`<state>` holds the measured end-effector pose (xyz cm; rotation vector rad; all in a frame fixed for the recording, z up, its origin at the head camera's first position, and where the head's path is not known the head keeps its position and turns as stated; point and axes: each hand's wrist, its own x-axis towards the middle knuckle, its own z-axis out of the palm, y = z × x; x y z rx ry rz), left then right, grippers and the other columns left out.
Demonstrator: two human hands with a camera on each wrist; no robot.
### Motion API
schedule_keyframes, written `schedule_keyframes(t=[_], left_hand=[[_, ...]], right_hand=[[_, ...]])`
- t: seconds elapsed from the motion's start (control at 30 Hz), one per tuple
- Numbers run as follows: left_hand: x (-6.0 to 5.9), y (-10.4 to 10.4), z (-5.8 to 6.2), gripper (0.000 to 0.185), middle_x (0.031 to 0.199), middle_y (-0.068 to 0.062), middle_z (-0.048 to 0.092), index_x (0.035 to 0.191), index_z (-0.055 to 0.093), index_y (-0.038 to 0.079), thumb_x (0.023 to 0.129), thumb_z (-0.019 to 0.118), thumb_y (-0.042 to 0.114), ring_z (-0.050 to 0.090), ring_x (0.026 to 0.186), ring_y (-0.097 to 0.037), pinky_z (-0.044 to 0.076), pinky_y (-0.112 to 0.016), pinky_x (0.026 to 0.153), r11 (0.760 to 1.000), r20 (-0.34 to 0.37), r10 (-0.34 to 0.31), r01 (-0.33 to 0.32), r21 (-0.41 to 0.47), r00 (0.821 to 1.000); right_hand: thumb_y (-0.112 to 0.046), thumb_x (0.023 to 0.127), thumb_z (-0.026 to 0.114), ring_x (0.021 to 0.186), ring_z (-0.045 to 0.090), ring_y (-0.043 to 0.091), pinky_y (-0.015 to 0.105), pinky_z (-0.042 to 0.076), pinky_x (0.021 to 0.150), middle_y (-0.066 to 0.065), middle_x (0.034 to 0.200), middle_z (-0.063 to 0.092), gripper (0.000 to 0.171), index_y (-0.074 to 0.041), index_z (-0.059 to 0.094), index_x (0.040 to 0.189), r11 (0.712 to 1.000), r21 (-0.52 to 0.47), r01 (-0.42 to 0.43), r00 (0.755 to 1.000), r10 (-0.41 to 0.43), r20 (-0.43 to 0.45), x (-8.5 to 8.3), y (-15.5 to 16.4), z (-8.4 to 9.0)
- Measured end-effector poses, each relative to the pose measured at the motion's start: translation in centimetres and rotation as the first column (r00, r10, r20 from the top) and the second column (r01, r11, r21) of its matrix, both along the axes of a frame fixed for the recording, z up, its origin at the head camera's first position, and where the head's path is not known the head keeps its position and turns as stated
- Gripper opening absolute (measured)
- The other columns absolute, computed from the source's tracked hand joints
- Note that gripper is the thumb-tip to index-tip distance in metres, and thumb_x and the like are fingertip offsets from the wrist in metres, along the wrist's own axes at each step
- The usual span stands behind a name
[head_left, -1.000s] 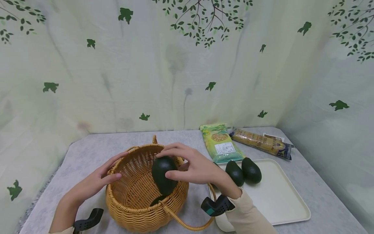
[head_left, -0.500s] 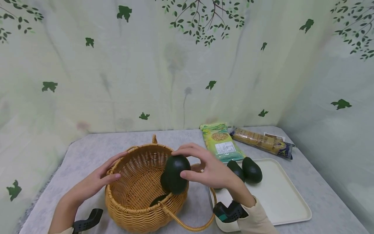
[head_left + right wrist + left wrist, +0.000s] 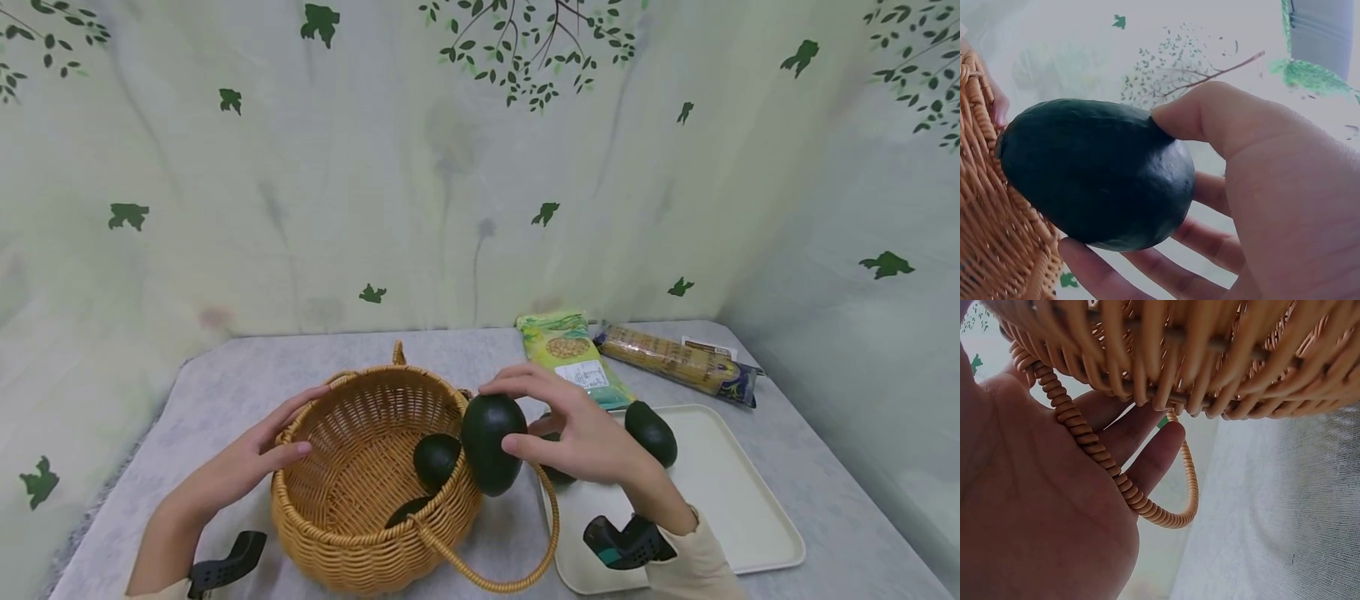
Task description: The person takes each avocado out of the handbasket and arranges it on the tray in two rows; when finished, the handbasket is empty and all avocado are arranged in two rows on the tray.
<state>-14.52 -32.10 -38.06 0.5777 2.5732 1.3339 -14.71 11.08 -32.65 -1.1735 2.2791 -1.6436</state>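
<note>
A round wicker basket (image 3: 360, 533) stands tilted toward me, with two dark green avocados (image 3: 437, 461) inside at its right. My left hand (image 3: 255, 462) holds its left rim, thumb over the opening and fingers along the outside. In the left wrist view, one basket handle (image 3: 1085, 439) crosses the palm. Just outside the right rim, my right hand (image 3: 581, 425) grips another avocado (image 3: 492, 446) between thumb and fingers. The right wrist view shows this avocado (image 3: 1094, 175) with its stem end toward the wicker. A further avocado (image 3: 555, 458) is partly hidden behind that hand.
A white tray (image 3: 720, 517) lies at the right, with an avocado (image 3: 650, 433) at its back edge. Behind it are a green and yellow bag (image 3: 570, 354) and a long golden packet (image 3: 678, 362). The second basket handle (image 3: 517, 583) loops out toward the tray.
My right hand has carried its avocado rightward from above the basket to outside the rim, uncovering an avocado inside. The left hand and the basket have stayed put.
</note>
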Motion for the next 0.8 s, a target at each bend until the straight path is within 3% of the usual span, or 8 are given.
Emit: schedule_keyframes(t=[0.1, 0.27, 0.67, 0.7, 0.77, 0.8], left_hand=[[0.0, 0.1, 0.1, 0.065, 0.169, -0.015, 0.020, 0.164, 0.022, 0.035, 0.108, 0.051, 0.018, 0.025, 0.146, -0.053, 0.051, -0.044, 0.095, 1.000, 0.006, 0.002, -0.002, 0.007, 1.000], [0.0, 0.2, 0.0, 0.065, 0.169, -0.017, 0.019, 0.164, 0.022, 0.034, 0.108, 0.051, 0.018, 0.023, 0.146, -0.055, 0.045, -0.067, 0.097, 1.000, 0.015, 0.005, -0.005, 0.019, 1.000], [0.0, 0.0, 0.0, 0.065, 0.169, -0.016, 0.020, 0.164, 0.022, 0.035, 0.108, 0.051, 0.019, 0.024, 0.147, -0.053, 0.045, -0.065, 0.098, 1.000, 0.011, 0.008, -0.008, 0.003, 1.000], [0.0, 0.0, 0.0, 0.065, 0.169, -0.015, 0.020, 0.164, 0.022, 0.036, 0.108, 0.051, 0.019, 0.027, 0.147, -0.048, 0.047, -0.060, 0.098, 1.000, 0.009, 0.008, -0.008, -0.002, 1.000], [-0.1, 0.0, 0.0, 0.065, 0.169, -0.014, 0.021, 0.164, 0.022, 0.036, 0.108, 0.051, 0.019, 0.034, 0.148, -0.026, 0.050, -0.048, 0.098, 1.000, 0.009, 0.007, -0.007, 0.000, 1.000], [0.0, 0.0, 0.0, 0.065, 0.169, -0.013, 0.021, 0.164, 0.022, 0.036, 0.108, 0.051, 0.019, 0.036, 0.146, -0.023, 0.050, -0.045, 0.097, 1.000, 0.008, 0.008, -0.008, -0.004, 1.000]], right_hand=[[-0.008, 0.097, 0.070, 0.120, 0.061, 0.023, 0.037, 0.061, 0.082, 0.003, 0.143, 0.053, 0.046, -0.020, 0.061, 0.141, 1.000, 0.008, 0.011, 1.000, -0.011, -0.006, 0.2, 0.8, -0.2], [-0.008, 0.097, 0.070, 0.121, 0.061, 0.026, 0.036, 0.061, 0.083, 0.006, 0.145, 0.052, 0.046, -0.019, 0.061, 0.140, 1.000, 0.023, 0.021, 1.000, -0.021, -0.012, 0.5, 2.0, -0.5], [-0.003, 0.095, 0.070, 0.112, 0.067, 0.022, 0.035, 0.061, 0.079, 0.011, 0.138, 0.055, 0.046, -0.015, 0.060, 0.139, 0.999, 0.033, 0.042, 0.998, -0.040, -0.038, 0.8, 4.9, -1.4], [-0.003, 0.095, 0.070, 0.113, 0.066, 0.022, 0.035, 0.061, 0.079, 0.011, 0.138, 0.056, 0.046, -0.015, 0.060, 0.139, 0.998, 0.034, 0.044, 0.998, -0.043, -0.040, 0.9, 5.1, -1.5], [-0.003, 0.095, 0.071, 0.114, 0.064, 0.020, 0.035, 0.061, 0.079, 0.010, 0.138, 0.055, 0.047, -0.016, 0.060, 0.139, 0.998, 0.038, 0.049, 0.998, -0.047, -0.044, 0.9, 5.5, -1.7], [-0.003, 0.095, 0.071, 0.115, 0.063, 0.020, 0.035, 0.061, 0.079, 0.010, 0.139, 0.055, 0.047, -0.016, 0.060, 0.139, 0.998, 0.045, 0.055, 0.998, -0.053, -0.042, 1.0, 5.7, -1.8]])
